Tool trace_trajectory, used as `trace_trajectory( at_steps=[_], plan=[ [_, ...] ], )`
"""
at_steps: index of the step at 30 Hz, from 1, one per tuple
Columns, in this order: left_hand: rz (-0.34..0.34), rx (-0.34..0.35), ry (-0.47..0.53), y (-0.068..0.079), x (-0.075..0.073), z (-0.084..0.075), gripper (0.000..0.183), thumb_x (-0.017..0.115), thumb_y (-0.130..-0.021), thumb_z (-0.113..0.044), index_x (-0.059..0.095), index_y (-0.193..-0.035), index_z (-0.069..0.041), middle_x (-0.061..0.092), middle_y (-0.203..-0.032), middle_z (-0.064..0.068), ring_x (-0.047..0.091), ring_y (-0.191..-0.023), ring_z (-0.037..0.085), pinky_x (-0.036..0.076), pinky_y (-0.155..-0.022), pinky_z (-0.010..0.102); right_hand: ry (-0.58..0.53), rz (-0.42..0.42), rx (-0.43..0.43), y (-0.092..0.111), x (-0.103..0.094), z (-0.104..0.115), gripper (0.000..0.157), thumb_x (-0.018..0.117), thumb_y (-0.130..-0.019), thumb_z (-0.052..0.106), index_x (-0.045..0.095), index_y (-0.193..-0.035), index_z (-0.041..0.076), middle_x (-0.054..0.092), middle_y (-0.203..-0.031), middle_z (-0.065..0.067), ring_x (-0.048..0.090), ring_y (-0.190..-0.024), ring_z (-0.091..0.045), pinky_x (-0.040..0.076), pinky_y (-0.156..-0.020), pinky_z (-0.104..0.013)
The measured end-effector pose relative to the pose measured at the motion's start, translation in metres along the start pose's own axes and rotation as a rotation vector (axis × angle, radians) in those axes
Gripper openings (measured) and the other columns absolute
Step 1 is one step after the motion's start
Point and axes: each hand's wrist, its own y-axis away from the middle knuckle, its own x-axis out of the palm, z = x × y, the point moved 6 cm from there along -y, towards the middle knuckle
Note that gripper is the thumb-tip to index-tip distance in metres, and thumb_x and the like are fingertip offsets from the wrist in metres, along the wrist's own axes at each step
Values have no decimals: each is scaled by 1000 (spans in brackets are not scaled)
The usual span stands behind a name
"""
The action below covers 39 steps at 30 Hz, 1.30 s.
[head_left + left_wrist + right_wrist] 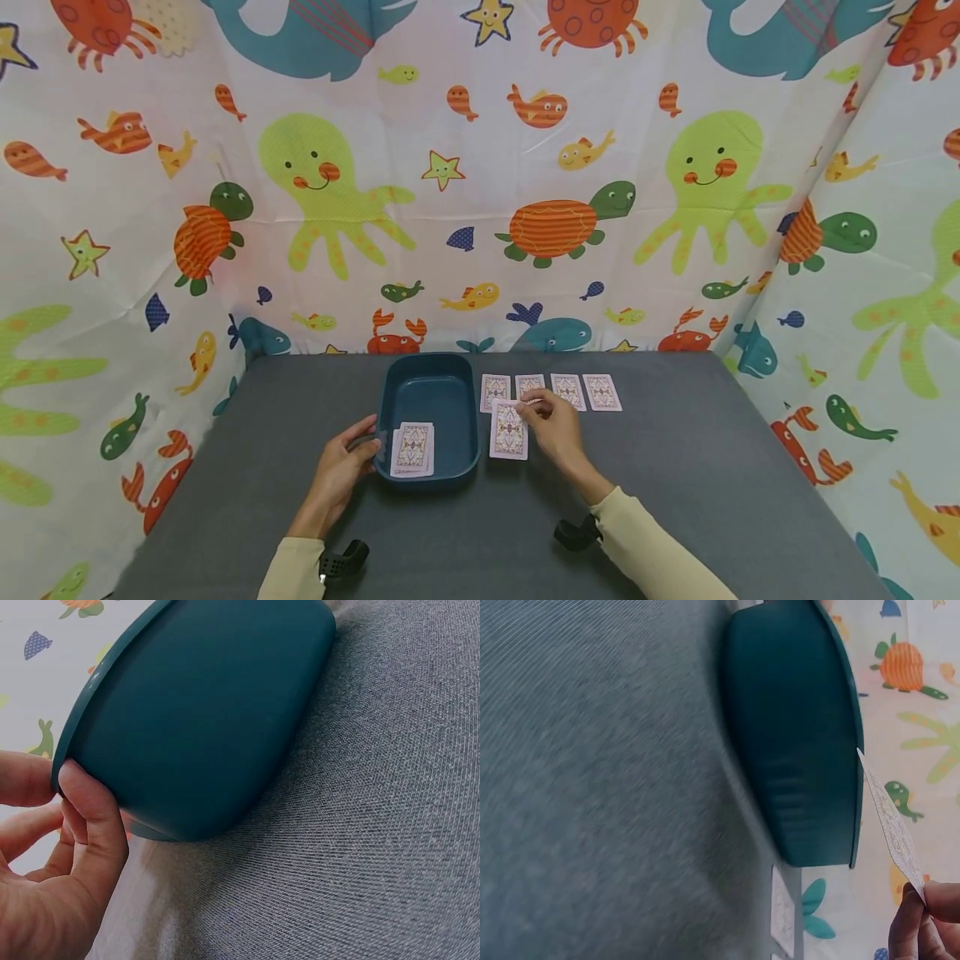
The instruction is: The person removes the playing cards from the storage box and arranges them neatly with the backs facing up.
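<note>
A person in pale sleeves works at a dark grey table (480,542), and from where I stand both hands are occupied. The landmark is a blue tray (454,437), standing flat on the table.

The left hand (341,467) is at the tray's left side. Thumb and fingers are clamped together on the rim, confirmed in the left wrist view.

The right hand (557,429) is to the right of the tray. Its thumb and fingers pinch one card (508,432) near a corner. This card is held in the air just beside the tray's right wall, patterned back showing. Whether its edge touches the rim, I cannot tell.

Inside the tray, in the near left corner, lies a small pile of cards (413,450). The top one is back up; the edges below stick out unevenly. The number cannot be counted.

To the right of the tray, near its far end, a row of four cards (602,392) lies on the table, all back up. The second from the tray is partly covered by the held card and the fingers.

Beyond the tray hangs a white cloth (465,225) printed with sea animals. A black strap (345,560) sits at the left cuff, nearer the person than the tray.
</note>
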Motion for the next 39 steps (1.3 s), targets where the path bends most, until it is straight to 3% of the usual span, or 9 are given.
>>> trace_trajectory(
  at_steps=[9,23,36,39],
  plan=[
    [-5,-10,-3,0,0,2,49,55,-97,-8,47,-145,-14,44,-143,12,52,-110,25,50,-75,27,35,27,15,0,-1,-13,9,74,-87,16,71,-92,10,73,-73,-8,58,-64,-8,44,-63,-22],
    [1,-4,1,-1,0,3,49,55,-98,-8,46,-145,-13,46,-140,12,56,-106,24,51,-74,28,126,81,23,-9,19,-28,13,74,-87,17,73,-96,8,72,-70,-1,60,-65,-6,47,-68,-26],
    [-6,-8,-6,0,1,2,47,55,-98,-8,47,-144,-14,47,-140,12,53,-109,27,50,-75,28,121,169,112,-19,36,-38,12,73,-87,16,72,-95,8,72,-75,-4,53,-63,-10,41,-56,-26],
    [-7,-7,-3,0,1,2,47,55,-98,-8,48,-144,-14,47,-140,12,53,-109,28,50,-75,28,143,176,96,-22,38,-40,12,74,-86,16,73,-94,7,71,-73,-5,53,-60,-10,41,-54,-27]
  ],
)
